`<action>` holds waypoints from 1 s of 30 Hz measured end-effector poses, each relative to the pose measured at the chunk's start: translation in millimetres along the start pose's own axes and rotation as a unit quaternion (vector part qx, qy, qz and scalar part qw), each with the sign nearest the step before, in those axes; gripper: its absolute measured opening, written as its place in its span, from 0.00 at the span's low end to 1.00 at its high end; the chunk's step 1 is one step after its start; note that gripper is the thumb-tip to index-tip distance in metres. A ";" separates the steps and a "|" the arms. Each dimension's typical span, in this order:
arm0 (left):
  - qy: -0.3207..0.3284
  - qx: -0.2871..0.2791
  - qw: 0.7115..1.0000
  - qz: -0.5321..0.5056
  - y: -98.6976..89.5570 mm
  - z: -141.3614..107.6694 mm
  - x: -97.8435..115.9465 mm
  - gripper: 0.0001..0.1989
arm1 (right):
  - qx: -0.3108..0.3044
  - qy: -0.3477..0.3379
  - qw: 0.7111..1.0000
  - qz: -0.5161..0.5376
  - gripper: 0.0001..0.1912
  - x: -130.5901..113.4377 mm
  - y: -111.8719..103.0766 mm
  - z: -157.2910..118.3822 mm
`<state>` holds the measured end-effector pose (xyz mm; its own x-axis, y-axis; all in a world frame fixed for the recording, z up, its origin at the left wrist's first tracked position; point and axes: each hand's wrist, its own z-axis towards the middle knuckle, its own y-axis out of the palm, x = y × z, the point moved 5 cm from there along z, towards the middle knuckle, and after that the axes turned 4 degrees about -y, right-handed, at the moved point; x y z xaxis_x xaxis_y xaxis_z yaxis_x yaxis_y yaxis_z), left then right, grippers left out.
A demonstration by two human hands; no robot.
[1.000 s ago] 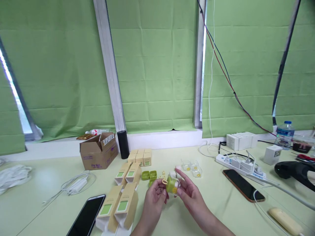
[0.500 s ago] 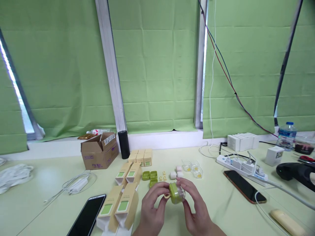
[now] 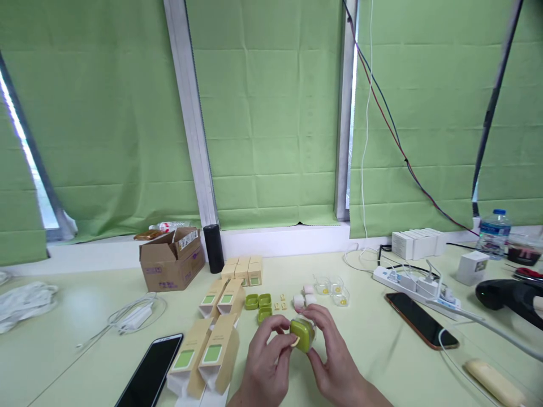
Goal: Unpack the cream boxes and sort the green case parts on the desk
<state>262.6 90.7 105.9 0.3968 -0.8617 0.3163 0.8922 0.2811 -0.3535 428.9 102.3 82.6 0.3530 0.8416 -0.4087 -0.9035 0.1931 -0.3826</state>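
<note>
At the lower centre of the frame, the small case (image 3: 303, 332) has just turned its green end (image 3: 301, 336) more toward the viewer, suggesting it is being handled from that side. The left hand (image 3: 270, 357) pinches it by the cream loop (image 3: 296, 341), while the right hand (image 3: 335, 355) clasps the clear end (image 3: 313, 328); that end is mostly hidden, its contents unreadable.

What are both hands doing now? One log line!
left hand: holds green-capped clear case at cream loop | right hand: holds clear part | beyond: green square caps, clear cases
</note>
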 end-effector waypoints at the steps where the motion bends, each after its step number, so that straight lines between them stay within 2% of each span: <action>1: -0.001 0.001 1.000 0.004 -0.6 1.3 0.4 0.18 | -0.009 0.006 1.000 -0.004 0.37 0.6 0.7 0.3; 4: -0.026 0.012 1.000 0.008 -2.7 5.0 -2.6 0.14 | -0.018 0.038 0.999 -0.002 0.35 3.9 1.8 2.1; 6: -0.065 0.016 0.998 0.004 -3.4 5.8 -8.4 0.12 | -0.016 0.064 0.998 0.007 0.32 6.9 2.7 3.3; 9: -0.132 0.016 0.991 -0.014 -2.9 4.0 -17.4 0.07 | -0.005 0.089 0.996 0.021 0.34 11.7 4.4 3.4; 12: -0.215 0.023 0.974 -0.059 -2.3 1.1 -25.3 0.06 | 0.010 0.103 0.994 0.035 0.34 18.3 5.1 1.6; 15: -0.300 0.052 0.945 -0.117 -3.5 0.1 -33.9 0.08 | 0.028 0.137 0.989 0.048 0.33 28.3 3.5 -0.6; 20: -0.409 0.137 0.869 -0.242 -5.8 1.7 -51.5 0.19 | 0.058 0.181 0.978 0.089 0.26 37.6 -3.1 1.7; 22: -0.441 0.153 0.833 -0.298 -3.7 1.2 -56.9 0.21 | 0.059 0.184 0.976 0.101 0.23 36.0 -5.4 4.3; 24: -0.469 0.158 0.792 -0.357 0.4 -0.9 -60.7 0.20 | 0.058 0.183 0.975 0.108 0.23 33.2 -7.3 6.0; 28: -0.530 0.185 0.689 -0.458 9.9 -10.4 -67.7 0.15 | 0.069 0.178 0.976 0.107 0.24 30.3 -10.0 6.8; 30: -0.555 0.192 0.659 -0.469 13.2 -14.6 -71.5 0.12 | 0.077 0.180 0.975 0.106 0.23 32.0 -11.4 7.3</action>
<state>242.9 149.9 65.8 -0.6455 0.0484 0.7623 0.7617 0.1141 0.6378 448.7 130.7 79.9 0.1923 0.6445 -0.7400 -0.9813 0.1306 -0.1413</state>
